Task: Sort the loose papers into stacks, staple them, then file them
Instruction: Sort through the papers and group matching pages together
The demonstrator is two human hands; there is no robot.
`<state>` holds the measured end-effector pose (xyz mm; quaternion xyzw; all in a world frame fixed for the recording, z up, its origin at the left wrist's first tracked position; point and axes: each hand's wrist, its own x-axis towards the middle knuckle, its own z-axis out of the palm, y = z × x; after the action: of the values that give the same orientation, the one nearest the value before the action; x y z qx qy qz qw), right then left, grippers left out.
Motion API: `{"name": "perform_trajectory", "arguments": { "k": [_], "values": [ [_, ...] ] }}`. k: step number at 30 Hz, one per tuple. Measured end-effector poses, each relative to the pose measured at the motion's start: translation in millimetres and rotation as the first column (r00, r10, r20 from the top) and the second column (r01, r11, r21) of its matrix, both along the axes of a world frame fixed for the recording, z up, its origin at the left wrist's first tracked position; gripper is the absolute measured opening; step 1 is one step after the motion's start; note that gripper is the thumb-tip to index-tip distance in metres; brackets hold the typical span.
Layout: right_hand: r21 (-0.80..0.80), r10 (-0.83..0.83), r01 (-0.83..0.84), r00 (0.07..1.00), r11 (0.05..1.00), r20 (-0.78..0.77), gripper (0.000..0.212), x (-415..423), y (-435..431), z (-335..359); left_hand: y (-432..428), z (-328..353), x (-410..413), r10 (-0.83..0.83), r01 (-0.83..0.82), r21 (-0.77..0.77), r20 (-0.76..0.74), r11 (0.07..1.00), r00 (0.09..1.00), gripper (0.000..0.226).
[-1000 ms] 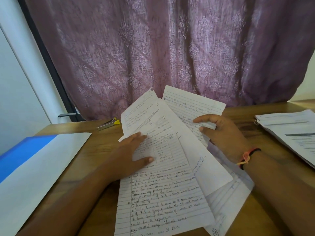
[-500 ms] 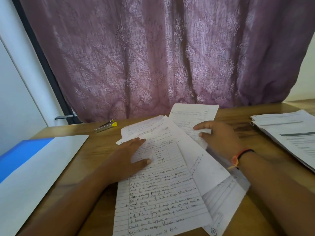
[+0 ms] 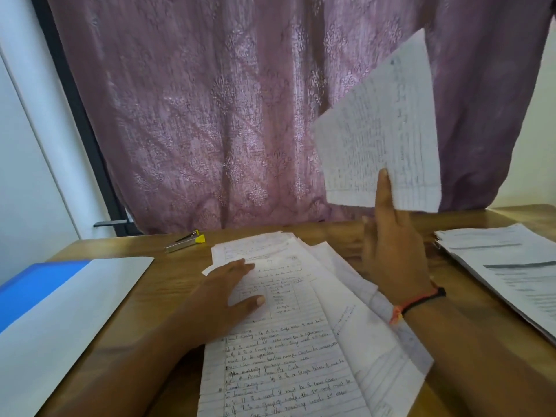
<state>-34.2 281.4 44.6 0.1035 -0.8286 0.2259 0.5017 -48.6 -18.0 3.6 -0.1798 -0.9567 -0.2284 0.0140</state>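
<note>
So right hand (image 3: 391, 254): fingers (image 3: 383, 188) pinch one sheet (image 3: 382, 130) up in the air. The left hand (image 3: 231, 293) is flat, fingers straight, on the pile (image 3: 288, 356) mid table (image 3: 168, 296). Also one stapler (image 3: 186, 242), one folder (image 3: 60, 311), one stack (image 3: 505, 266).

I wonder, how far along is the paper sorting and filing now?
Done: one stack lies at the right. In hand: the right hand holds up a sheet; the left hand presses the loose pile. Left: sorting the pile, then the untouched stapler and folder.
</note>
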Motion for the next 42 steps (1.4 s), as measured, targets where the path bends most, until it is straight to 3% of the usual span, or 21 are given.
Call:
{"name": "perform_trajectory", "arguments": {
  "k": [4, 6, 8, 11, 17, 19, 22, 24, 28, 31, 33, 35, 38, 42],
  "values": [
    [-0.097, 0.199, -0.192, 0.978, 0.977, 0.061, 0.092, 10, -27, -2, 8, 7, 5, 0.039, -0.043, 0.246, 0.02, 0.968, 0.999, 0.083],
    [-0.154, 0.29, -0.273, 0.951, 0.95, 0.105, 0.091, 12, -39, -7, 14, 9, 10, 0.019, -0.042, 0.388, 0.063, 0.921, 0.998, 0.081],
    [-0.245, 0.403, -0.358, 0.901, 0.901, 0.162, 0.088, 14, -51, -13, 23, 10, 16, -0.065, -0.03, 0.579, 0.142, 0.815, 0.988, 0.073],
    [-0.403, 0.575, -0.46, 0.785, 0.791, 0.232, 0.091, 18, -69, -22, 38, 13, 25, -0.165, -0.139, 0.783, 0.295, 0.607, 0.941, 0.063],
    [-0.586, 0.807, -0.578, 0.529, 0.568, 0.262, 0.091, 25, -88, -35, 41, 21, 24, -0.234, -0.324, 0.924, 0.368, 0.204, 0.9, 0.056],
    [-0.591, 0.83, -0.592, 0.472, 0.548, 0.297, 0.096, 31, -94, -38, 37, 23, 22, -0.198, -0.327, 0.94, 0.34, 0.095, 0.919, 0.045],
    [-0.571, 0.808, -0.572, 0.402, 0.589, 0.431, 0.096, 41, -99, -38, 26, 17, 12, -0.084, -0.358, 0.933, 0.36, 0.033, 0.929, 0.026],
    [-0.589, 0.797, -0.537, 0.412, 0.604, 0.442, 0.092, 42, -96, -36, 14, 12, 4, -0.062, -0.372, 0.928, 0.372, 0.005, 0.926, 0.03],
    [-0.712, 0.758, -0.409, 0.595, 0.571, 0.266, 0.068, 27, -80, -26, -5, 16, 0, -0.086, -0.348, 0.932, 0.341, -0.1, 0.936, 0.031],
    [-0.679, 0.626, -0.299, 0.719, 0.67, 0.301, 0.07, 16, -60, -26, -18, 14, -5, -0.051, -0.331, 0.942, 0.328, -0.064, 0.943, 0.035],
    [-0.67, 0.578, -0.235, 0.738, 0.704, 0.348, 0.073, 11, -50, -27, -23, 11, -9, 0.007, -0.298, 0.954, 0.298, 0.028, 0.954, 0.047],
    [-0.667, 0.533, -0.179, 0.759, 0.723, 0.375, 0.075, 7, -45, -28, -22, 13, -6, 0.028, -0.286, 0.95, 0.285, 0.128, 0.958, 0.044],
    [-0.685, 0.535, -0.183, 0.772, 0.705, 0.344, 0.05, 5, -44, -26, -18, 13, -4, -0.016, -0.25, 0.939, 0.261, 0.236, 0.965, 0.036],
    [-0.645, 0.537, -0.178, 0.734, 0.743, 0.416, 0.031, 0, -43, -31, -17, 12, -4, -0.056, -0.251, 0.94, 0.271, 0.232, 0.961, 0.038]
  ]
}}
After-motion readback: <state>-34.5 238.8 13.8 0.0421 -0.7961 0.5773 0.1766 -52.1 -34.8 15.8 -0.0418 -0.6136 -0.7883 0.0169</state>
